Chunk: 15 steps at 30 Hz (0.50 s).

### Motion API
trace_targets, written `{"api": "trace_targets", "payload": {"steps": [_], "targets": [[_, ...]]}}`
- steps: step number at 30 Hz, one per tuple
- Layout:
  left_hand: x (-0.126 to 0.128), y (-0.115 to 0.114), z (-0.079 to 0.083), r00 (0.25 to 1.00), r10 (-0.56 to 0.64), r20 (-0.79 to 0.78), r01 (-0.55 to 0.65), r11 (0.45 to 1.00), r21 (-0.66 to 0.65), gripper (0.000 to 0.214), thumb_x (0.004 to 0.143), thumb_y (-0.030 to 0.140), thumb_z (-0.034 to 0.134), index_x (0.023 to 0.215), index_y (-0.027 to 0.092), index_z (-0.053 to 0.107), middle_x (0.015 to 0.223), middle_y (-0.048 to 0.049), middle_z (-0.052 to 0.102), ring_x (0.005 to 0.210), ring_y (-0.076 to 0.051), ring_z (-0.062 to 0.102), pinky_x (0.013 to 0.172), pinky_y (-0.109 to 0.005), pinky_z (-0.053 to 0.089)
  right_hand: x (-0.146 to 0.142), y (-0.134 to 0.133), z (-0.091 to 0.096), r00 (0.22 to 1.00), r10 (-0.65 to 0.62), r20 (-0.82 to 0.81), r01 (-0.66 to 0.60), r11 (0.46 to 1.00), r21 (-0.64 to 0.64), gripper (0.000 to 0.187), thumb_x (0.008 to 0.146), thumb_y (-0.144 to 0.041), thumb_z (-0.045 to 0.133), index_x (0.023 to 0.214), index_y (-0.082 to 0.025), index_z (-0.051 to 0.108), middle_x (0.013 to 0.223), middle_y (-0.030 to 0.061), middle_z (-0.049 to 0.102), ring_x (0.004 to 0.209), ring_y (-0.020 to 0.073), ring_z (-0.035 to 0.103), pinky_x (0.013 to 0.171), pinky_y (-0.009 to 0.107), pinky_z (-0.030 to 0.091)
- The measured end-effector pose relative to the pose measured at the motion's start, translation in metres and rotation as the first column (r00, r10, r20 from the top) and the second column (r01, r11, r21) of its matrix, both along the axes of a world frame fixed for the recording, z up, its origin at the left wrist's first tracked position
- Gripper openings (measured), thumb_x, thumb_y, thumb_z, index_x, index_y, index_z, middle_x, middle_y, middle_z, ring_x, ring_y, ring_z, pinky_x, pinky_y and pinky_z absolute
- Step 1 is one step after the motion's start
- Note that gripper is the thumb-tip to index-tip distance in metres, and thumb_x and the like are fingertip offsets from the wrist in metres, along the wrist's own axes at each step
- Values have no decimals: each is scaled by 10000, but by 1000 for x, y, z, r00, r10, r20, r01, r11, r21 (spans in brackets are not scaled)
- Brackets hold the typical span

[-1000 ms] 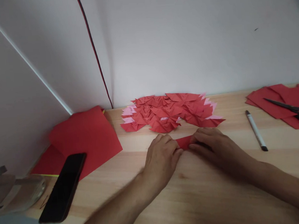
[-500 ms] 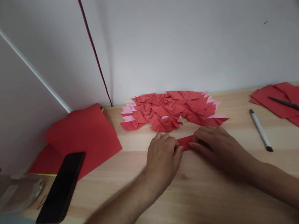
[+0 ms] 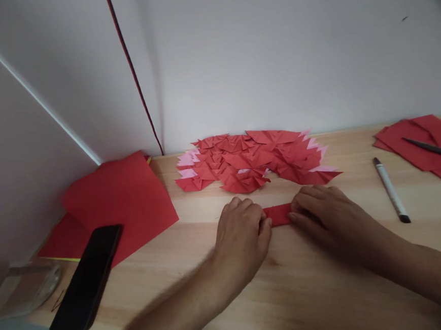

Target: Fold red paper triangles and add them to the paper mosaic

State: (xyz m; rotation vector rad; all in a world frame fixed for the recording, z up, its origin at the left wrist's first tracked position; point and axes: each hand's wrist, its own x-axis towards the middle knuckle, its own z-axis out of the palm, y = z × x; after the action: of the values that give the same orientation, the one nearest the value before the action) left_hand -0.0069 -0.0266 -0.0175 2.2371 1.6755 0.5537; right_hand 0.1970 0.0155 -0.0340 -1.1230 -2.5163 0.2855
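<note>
Between my hands, low over the wooden table (image 3: pixel 229 281), lies a narrow folded strip of red paper (image 3: pixel 280 214). My left hand (image 3: pixel 243 229) is closed on its left end, thumb along the near edge. On the right end, my right hand (image 3: pixel 321 215) pinches it with curled fingers and thumb. Both ends of the strip are hidden under the fingers. Just behind the hands, a pile of folded red paper pieces (image 3: pixel 250 160) with pink ones at its sides rests near the wall.
Large red paper sheets (image 3: pixel 128 203) lie at the left, with a black phone (image 3: pixel 86 280) overlapping them. A clear container (image 3: pixel 32 289) stands at the left edge. On the right are a white marker (image 3: pixel 391 190), red paper pieces (image 3: pixel 413 144) and black scissors (image 3: pixel 433 148).
My right hand has shifted slightly right along the strip, so more red paper shows between the hands. The left hand stays almost where it was. The view has shifted a little.
</note>
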Motion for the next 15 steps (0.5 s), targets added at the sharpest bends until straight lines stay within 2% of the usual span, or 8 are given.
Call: {"api": "trace_targets", "payload": {"steps": [8,15], "targets": [[3,-5,1,999,-24,-31,24,1000,-18,168,914,213,516,753,174,547,829,-49,598,845,-212,488,751,-369,416,-1,-4,-2,997,14,69,-21,994,106,260,964,-244,437,716,-207,504,740,42,542,718,233,502,676,359,350],[5,-5,-1,996,-12,-87,12,1000,2,121,898,196,534,780,179,552,842,-44,602,850,-219,487,757,-381,425,-3,-5,-2,996,-4,84,-6,993,115,254,964,-245,444,722,-208,510,742,44,551,716,236,515,672,358,358]]}}
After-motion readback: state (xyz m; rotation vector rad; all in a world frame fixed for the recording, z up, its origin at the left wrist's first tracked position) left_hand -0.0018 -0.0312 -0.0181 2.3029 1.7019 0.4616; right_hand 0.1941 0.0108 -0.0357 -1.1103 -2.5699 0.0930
